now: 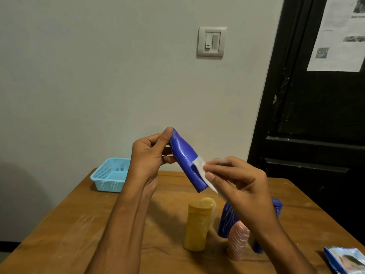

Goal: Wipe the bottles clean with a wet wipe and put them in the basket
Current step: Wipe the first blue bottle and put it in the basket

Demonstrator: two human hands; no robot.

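Head view. Glossy blue plastic bottle held in the air above the table, tilted, narrow end up-left, wide end down-right. Left hand grips the narrow end, thumb on its tip, fingers curled behind. Right hand pinches a white wet wipe against the bottle's lower side. Brown wooden table with pale smears; grey wall, light switch, black door at right. Light blue perforated plastic basket at far left corner, nothing visible inside. Near: yellow bottle, pink bottle, another blue bottle, wipes packet.
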